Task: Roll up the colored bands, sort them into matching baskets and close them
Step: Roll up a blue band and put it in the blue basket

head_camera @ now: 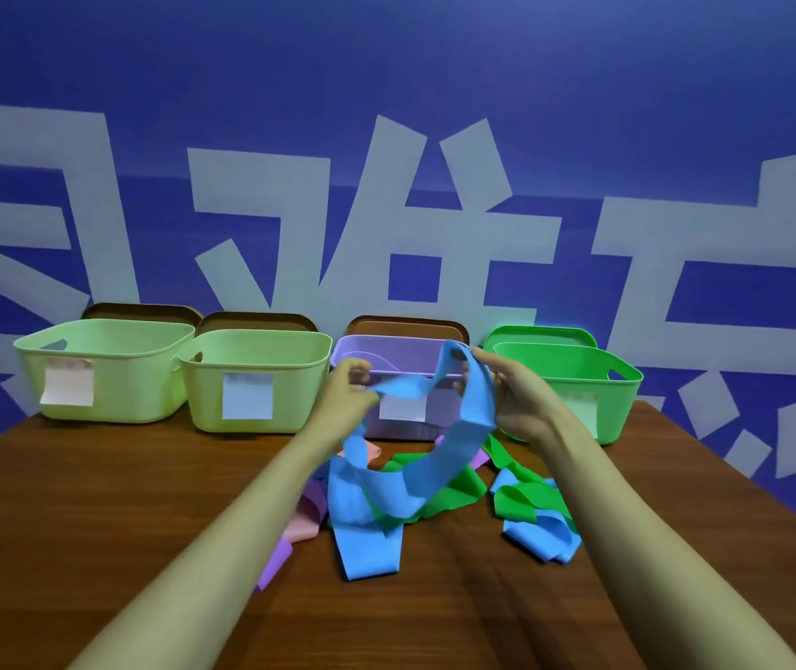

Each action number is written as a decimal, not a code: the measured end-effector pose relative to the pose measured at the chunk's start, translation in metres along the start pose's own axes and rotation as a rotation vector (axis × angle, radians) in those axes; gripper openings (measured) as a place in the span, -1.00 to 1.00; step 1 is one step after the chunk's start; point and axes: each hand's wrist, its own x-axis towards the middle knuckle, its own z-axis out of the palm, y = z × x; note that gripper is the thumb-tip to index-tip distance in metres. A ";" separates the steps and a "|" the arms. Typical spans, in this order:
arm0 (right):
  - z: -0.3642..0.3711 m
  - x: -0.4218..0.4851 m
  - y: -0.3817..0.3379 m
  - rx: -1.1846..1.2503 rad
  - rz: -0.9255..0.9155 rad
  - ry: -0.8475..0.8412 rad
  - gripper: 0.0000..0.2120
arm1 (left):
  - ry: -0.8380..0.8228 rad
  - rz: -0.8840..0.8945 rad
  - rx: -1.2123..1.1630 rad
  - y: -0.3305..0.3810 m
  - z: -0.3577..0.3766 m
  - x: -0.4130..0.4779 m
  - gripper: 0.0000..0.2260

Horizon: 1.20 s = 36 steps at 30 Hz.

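Note:
Both hands hold one long blue band (439,456) up above the table. My left hand (345,403) pinches one end of it. My right hand (514,398) grips the band where it loops over the fingers. The band's lower part hangs down onto a heap of bands: green (522,498), pink (301,522), purple (275,565) and another blue one (538,536). Along the table's far edge stand several open baskets: pale green (106,369), light green (256,379), purple (386,350) and bright green (594,379), each with a paper label.
Brown lids (405,326) lean upright behind three baskets, and a green lid (538,333) behind the bright green one. The wooden table (96,500) runs under everything. A blue wall with large white characters rises behind.

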 end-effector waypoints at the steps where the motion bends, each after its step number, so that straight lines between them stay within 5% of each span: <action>1: 0.001 -0.002 0.000 0.052 0.008 -0.047 -0.83 | -0.072 0.031 0.145 -0.002 0.000 -0.004 -0.57; 3: 0.006 -0.004 0.000 0.084 0.001 -0.128 -0.78 | -0.183 0.146 0.343 -0.004 0.006 -0.012 -0.36; 5: 0.015 -0.007 0.001 0.046 0.001 -0.145 -0.60 | -0.247 0.215 0.221 0.000 0.018 -0.020 -0.51; 8: 0.028 -0.012 -0.001 0.018 0.028 -0.191 -0.69 | -0.292 0.127 -0.006 0.011 0.030 -0.030 -0.78; 13: 0.029 -0.011 -0.006 -0.072 -0.061 0.022 -0.84 | -0.055 0.135 -0.154 0.014 0.029 -0.025 -0.74; 15: 0.023 -0.013 -0.005 -0.275 -0.073 0.113 -0.84 | -0.004 0.151 -0.186 0.020 0.026 -0.021 -0.67; 19: 0.021 -0.020 0.002 -0.700 -0.215 0.215 -0.70 | -0.063 0.261 -0.125 0.034 0.025 -0.016 -0.82; 27: 0.025 -0.039 -0.009 -0.765 -0.577 0.021 -0.88 | -0.095 0.304 -0.128 0.056 0.022 -0.016 -0.81; 32: 0.028 -0.035 -0.016 -0.811 -0.629 0.059 -0.96 | 0.104 0.432 0.070 0.057 0.016 -0.017 -0.67; 36: 0.036 -0.043 -0.025 -0.670 -0.637 -0.084 -0.93 | -0.310 0.172 -0.112 0.048 0.022 -0.027 -0.72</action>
